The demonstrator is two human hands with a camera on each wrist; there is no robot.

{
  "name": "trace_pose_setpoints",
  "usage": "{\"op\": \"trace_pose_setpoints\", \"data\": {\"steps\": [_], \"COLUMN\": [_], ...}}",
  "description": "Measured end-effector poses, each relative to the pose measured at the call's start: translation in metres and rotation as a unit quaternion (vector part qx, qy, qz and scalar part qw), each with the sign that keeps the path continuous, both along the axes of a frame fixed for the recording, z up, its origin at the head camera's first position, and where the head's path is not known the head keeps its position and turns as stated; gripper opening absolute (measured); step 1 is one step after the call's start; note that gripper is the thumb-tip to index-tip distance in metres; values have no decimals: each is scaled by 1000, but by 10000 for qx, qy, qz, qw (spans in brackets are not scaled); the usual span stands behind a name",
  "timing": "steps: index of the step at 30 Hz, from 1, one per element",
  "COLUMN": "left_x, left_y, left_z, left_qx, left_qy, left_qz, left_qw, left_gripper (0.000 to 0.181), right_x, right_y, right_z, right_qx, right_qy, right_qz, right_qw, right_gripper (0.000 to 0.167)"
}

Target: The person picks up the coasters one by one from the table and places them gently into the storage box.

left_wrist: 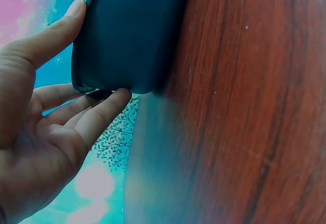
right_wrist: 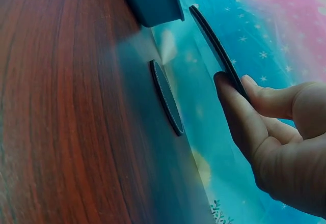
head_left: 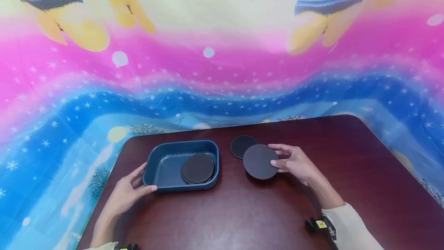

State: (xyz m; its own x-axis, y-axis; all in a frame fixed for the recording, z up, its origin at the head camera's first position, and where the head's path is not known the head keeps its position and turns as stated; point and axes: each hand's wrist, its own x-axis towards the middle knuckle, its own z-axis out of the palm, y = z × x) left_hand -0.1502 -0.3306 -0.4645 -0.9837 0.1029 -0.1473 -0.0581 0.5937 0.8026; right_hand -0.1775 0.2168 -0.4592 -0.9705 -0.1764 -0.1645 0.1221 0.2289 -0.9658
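Note:
A dark blue-green rectangular container (head_left: 166, 171) stands on the table. Inside it, at its right end, lie round dark coasters (head_left: 198, 168), at least two, stacked. My left hand (head_left: 128, 190) grips the container's left end, thumb at the near corner and fingers along the side, as the left wrist view also shows. My right hand (head_left: 295, 162) pinches another round coaster (head_left: 259, 161) by its right edge, thumb on top. In the right wrist view that coaster (right_wrist: 216, 46) is held above the table, tilted. One more coaster (head_left: 243, 144) lies flat behind it, partly covered in the head view.
The dark red-brown wooden table (head_left: 222, 219) has rounded far corners. Behind it hangs a colourful printed cloth (head_left: 222, 76), which also shows at the table's sides. Straps with black devices (head_left: 319, 225) sit at my wrists, by pale sleeves (head_left: 350, 227).

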Motion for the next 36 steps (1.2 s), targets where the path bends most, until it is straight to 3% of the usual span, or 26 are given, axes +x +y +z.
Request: {"op": "trace_pose_setpoints", "data": {"steps": [14, 28, 36], "left_x": [2, 5, 2], "left_y": [1, -2, 2], "left_z": [-2, 2, -1], "left_qx": [20, -89, -49], "left_qy": [28, 37, 79], "left_qz": [77, 131, 109], "left_qw": [10000, 9999, 9999], "left_gripper": [99, 99, 98], "right_x": [-2, -29, -34], "right_y": [-6, -40, -54], "right_z": [6, 24, 27], "right_qx": [-122, -157, -139], "right_qy": [79, 312, 251], "right_qz": [-20, 278, 312], "right_qw": [9999, 9990, 9991], "right_gripper": [68, 66, 65]}}
